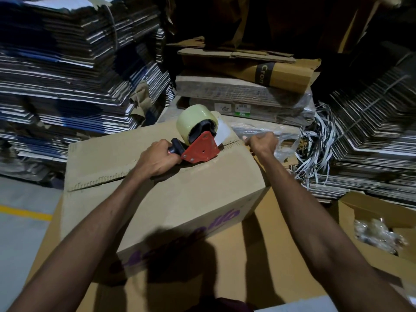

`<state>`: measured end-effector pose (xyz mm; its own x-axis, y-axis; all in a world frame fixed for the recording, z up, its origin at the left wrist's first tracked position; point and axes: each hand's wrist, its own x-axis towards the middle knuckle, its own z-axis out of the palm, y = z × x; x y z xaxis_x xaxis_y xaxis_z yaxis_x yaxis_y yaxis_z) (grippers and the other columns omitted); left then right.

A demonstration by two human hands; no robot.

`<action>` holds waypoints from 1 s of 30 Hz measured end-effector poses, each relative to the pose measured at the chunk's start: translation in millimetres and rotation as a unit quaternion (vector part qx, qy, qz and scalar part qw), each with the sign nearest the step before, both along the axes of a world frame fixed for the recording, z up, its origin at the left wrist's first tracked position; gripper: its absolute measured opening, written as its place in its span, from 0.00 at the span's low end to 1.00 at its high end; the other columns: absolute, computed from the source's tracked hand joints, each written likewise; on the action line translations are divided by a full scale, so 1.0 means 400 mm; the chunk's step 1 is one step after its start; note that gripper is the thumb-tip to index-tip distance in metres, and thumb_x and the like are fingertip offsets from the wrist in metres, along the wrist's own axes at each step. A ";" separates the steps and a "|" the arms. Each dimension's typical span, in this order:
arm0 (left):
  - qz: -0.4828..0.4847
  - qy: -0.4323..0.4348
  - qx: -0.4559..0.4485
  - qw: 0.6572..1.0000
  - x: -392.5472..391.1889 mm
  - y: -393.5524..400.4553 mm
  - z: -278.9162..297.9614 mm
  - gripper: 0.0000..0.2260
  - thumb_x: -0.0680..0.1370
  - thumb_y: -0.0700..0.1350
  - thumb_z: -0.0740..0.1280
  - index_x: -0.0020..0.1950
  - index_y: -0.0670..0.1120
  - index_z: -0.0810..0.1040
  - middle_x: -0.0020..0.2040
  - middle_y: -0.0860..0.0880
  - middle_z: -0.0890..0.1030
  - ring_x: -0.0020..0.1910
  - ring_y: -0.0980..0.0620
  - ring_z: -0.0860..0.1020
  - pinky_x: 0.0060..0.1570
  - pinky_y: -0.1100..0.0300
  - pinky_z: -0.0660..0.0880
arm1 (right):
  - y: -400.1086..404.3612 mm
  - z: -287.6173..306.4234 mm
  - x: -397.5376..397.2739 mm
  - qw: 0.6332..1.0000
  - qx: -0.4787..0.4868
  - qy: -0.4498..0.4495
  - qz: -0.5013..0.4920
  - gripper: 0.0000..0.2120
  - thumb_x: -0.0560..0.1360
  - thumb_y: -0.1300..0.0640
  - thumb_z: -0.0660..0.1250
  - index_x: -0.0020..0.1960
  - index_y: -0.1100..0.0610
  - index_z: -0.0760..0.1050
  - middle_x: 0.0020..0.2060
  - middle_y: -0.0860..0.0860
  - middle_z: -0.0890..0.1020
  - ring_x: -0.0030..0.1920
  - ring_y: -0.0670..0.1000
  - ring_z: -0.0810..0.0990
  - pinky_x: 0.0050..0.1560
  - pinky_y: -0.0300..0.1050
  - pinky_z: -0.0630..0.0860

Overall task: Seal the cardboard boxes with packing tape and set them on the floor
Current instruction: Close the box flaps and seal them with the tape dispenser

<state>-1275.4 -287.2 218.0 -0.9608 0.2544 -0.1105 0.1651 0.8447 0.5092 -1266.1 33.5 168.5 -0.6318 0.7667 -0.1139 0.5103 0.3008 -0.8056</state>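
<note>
Head view: left hand (157, 161) gripped the dispenser (198, 140), right hand (262, 141) pinned tape at the box (157, 176) edge (seam mostly untaped).

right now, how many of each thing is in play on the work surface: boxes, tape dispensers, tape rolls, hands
cardboard box being sealed: 1
open box at the right edge: 1
red tape dispenser: 1
tape roll: 1
hands, left hand and right hand: 2
total: 6
</note>
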 end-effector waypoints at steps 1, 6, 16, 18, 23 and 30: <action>0.000 0.003 -0.003 1.000 -0.001 0.000 -0.001 0.11 0.72 0.52 0.71 0.40 0.46 0.76 0.39 0.45 0.80 0.40 0.41 0.78 0.37 0.53 0.70 | -0.001 -0.010 -0.005 1.000 -0.019 0.003 -0.010 0.17 0.67 0.48 0.84 0.42 0.60 0.84 0.41 0.56 0.86 0.40 0.55 0.85 0.47 0.52 0.85; -0.007 0.015 -0.011 1.000 0.000 0.001 -0.004 0.10 0.73 0.51 0.70 0.41 0.45 0.76 0.39 0.44 0.79 0.40 0.41 0.78 0.37 0.52 0.70 | -0.005 -0.013 0.004 0.995 -0.092 -0.043 0.003 0.08 0.76 0.56 0.75 0.51 0.59 0.81 0.52 0.55 0.84 0.49 0.56 0.82 0.44 0.45 0.75; -0.010 0.023 -0.009 1.000 0.005 0.000 0.000 0.13 0.74 0.52 0.70 0.43 0.43 0.73 0.41 0.44 0.77 0.40 0.42 0.76 0.36 0.52 0.67 | -0.009 -0.023 0.010 0.994 -0.004 0.052 0.098 0.16 0.71 0.40 0.77 0.41 0.53 0.87 0.36 0.50 0.87 0.41 0.52 0.85 0.44 0.52 0.81; -0.012 0.026 -0.012 1.000 0.003 -0.002 -0.002 0.13 0.74 0.52 0.70 0.42 0.44 0.72 0.41 0.44 0.77 0.40 0.42 0.76 0.36 0.52 0.66 | -0.031 -0.024 -0.001 0.990 0.010 0.053 0.128 0.22 0.67 0.37 0.78 0.37 0.56 0.81 0.34 0.52 0.85 0.38 0.53 0.83 0.42 0.50 0.79; -0.013 0.030 -0.010 0.999 -0.006 -0.006 -0.016 0.13 0.73 0.55 0.70 0.42 0.46 0.72 0.41 0.45 0.78 0.38 0.44 0.76 0.36 0.53 0.66 | -0.104 0.028 0.018 0.960 0.219 0.013 0.176 0.15 0.73 0.47 0.76 0.51 0.56 0.77 0.47 0.52 0.79 0.49 0.56 0.76 0.48 0.51 0.75; -0.029 0.031 -0.006 0.999 -0.012 -0.017 -0.027 0.14 0.72 0.55 0.68 0.37 0.47 0.69 0.40 0.44 0.78 0.40 0.40 0.76 0.33 0.53 0.63 | -0.152 0.015 0.033 0.904 0.228 0.113 0.345 0.06 0.67 0.56 0.64 0.39 0.59 0.73 0.37 0.54 0.76 0.41 0.56 0.73 0.42 0.46 0.63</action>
<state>-1280.3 -294.2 207.3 -0.9496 0.3085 -0.0553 0.2443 0.8391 0.4860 -1253.0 -27.4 174.4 -0.9451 0.1169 0.3053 -0.0864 0.8113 -0.5782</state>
